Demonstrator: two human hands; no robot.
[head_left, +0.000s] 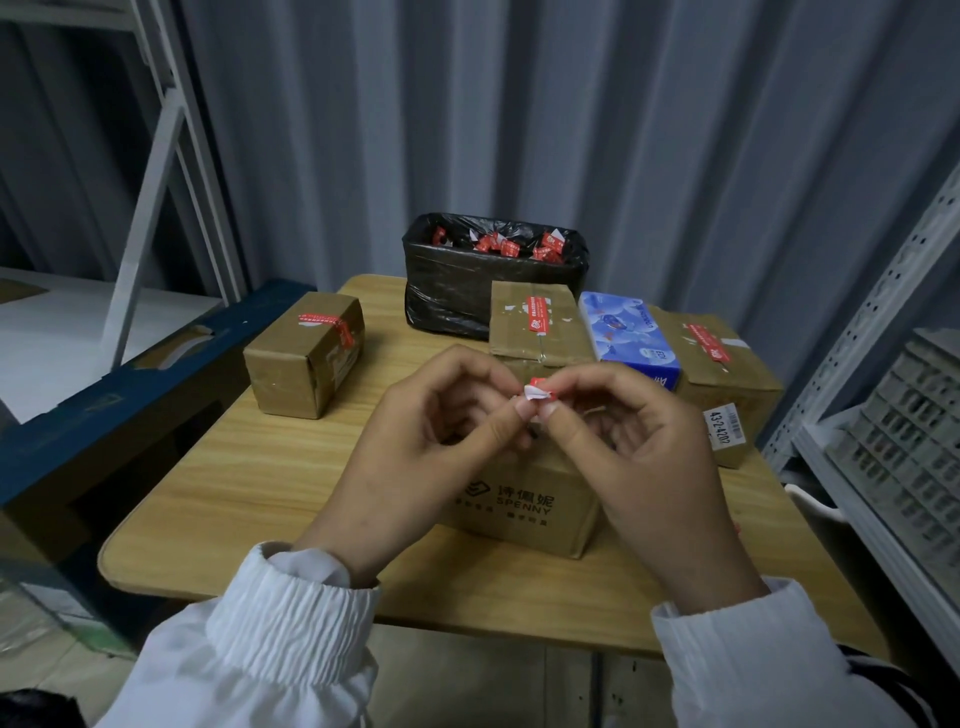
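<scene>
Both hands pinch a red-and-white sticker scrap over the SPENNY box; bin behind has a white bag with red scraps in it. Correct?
One slip: the bag is black, not white, per the head view. The rest holds: left hand and right hand pinch the sticker scrap over the SPENNY box, and red scraps lie in the bag behind.

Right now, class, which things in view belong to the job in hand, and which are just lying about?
In use: red sticker, pinched by left hand and right hand; SPENNY box; scrap bin.
Lying about: tissue pack; metal shelving.
</scene>
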